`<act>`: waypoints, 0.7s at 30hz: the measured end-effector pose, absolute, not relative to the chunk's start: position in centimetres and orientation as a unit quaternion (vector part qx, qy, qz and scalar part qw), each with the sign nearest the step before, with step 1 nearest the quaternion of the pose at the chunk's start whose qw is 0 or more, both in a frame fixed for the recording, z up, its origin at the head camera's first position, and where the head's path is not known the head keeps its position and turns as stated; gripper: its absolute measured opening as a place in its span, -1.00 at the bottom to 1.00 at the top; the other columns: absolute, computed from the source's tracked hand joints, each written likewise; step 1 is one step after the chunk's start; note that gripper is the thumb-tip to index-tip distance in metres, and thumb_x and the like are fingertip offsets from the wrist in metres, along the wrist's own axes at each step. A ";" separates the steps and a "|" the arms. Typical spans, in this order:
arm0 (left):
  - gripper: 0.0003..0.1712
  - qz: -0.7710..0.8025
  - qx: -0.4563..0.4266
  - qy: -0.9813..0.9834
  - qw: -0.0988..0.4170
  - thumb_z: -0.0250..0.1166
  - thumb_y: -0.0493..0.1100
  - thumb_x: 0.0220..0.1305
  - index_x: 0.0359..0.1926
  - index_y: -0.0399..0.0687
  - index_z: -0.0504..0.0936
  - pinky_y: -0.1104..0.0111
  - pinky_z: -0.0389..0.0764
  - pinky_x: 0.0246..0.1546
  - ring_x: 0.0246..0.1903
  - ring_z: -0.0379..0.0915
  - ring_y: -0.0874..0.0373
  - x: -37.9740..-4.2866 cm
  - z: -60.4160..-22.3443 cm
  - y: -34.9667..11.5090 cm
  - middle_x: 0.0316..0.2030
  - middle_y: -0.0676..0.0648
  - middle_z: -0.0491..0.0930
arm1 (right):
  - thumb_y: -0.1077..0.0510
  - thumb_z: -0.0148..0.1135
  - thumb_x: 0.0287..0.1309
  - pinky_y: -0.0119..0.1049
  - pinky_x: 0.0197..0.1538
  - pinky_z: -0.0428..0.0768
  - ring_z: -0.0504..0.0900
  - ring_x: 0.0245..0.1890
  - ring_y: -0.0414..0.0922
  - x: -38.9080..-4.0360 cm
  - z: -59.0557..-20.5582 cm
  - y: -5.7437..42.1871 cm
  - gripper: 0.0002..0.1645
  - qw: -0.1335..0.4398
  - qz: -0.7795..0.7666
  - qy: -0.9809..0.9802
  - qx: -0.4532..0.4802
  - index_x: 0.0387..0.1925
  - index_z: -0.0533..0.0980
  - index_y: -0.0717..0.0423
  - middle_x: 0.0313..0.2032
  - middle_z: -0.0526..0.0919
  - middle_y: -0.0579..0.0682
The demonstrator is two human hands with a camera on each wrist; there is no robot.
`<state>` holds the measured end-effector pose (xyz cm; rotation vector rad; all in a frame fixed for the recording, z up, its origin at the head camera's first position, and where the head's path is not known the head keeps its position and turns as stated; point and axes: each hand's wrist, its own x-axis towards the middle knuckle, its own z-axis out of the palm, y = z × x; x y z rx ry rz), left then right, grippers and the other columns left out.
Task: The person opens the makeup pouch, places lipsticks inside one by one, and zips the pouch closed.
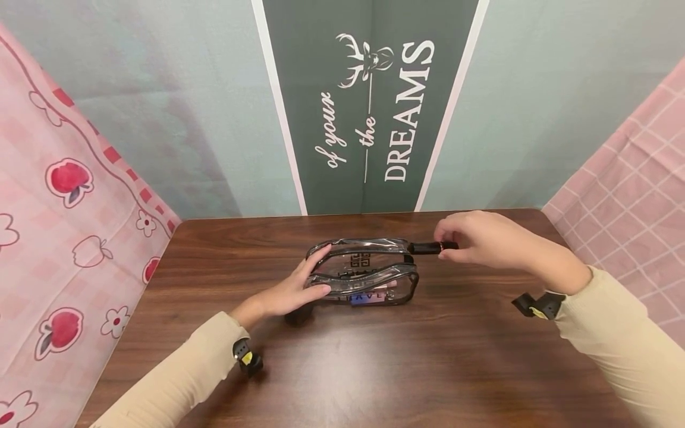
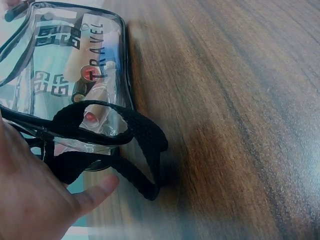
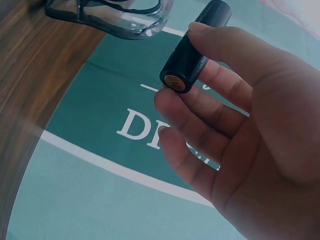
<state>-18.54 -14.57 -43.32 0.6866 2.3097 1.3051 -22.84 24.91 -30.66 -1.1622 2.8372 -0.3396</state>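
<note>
A clear travel pouch [image 1: 374, 277] with black piping lies on the table, its top parted. Red-tipped tubes and other small cosmetics [image 2: 92, 87] show through its plastic wall, printed "TRAVEL". My left hand [image 1: 289, 292] rests on the pouch's left end, index finger along the far rim and thumb by the near rim. The black strap [image 2: 145, 132] at that end loops out beside the thumb. Just beyond the pouch's right end, my right hand [image 1: 476, 241] pinches a black lipstick tube [image 3: 192, 52] between thumb and fingers. A round label is on its base.
The brown wooden table [image 1: 342, 368] ends at a green cloth backdrop [image 1: 369, 196] with white lettering. Pink patterned cloths hang at the left [image 1: 80, 249] and right [image 1: 642, 196]. Each wrist wears a small black camera.
</note>
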 end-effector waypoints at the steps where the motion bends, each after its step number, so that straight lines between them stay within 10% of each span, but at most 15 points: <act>1: -0.01 0.467 0.246 0.826 0.199 0.17 0.31 0.42 0.64 0.39 -0.21 -0.32 0.05 0.35 0.54 -0.32 -0.23 -18.5 -43.3 -14.6 0.60 -0.18 -0.31 | 0.07 0.52 0.12 -0.25 -0.31 0.49 0.48 -0.40 -0.31 -22.9 -30.6 24.7 -0.78 0.028 -0.111 0.918 -0.379 -0.23 0.62 -0.21 -0.37 0.55 -0.38; 21: -0.04 0.476 0.260 0.818 0.191 0.20 0.19 0.46 0.64 0.38 -0.19 -0.28 0.06 0.37 0.55 -0.31 -0.20 -18.3 -43.7 -14.8 0.60 -0.14 -0.29 | 0.08 0.48 0.10 -0.28 -0.35 0.44 0.44 -0.46 -0.31 -23.6 -31.0 20.4 -0.83 0.030 -0.129 0.901 -0.413 -0.33 0.60 -0.18 -0.47 0.48 -0.31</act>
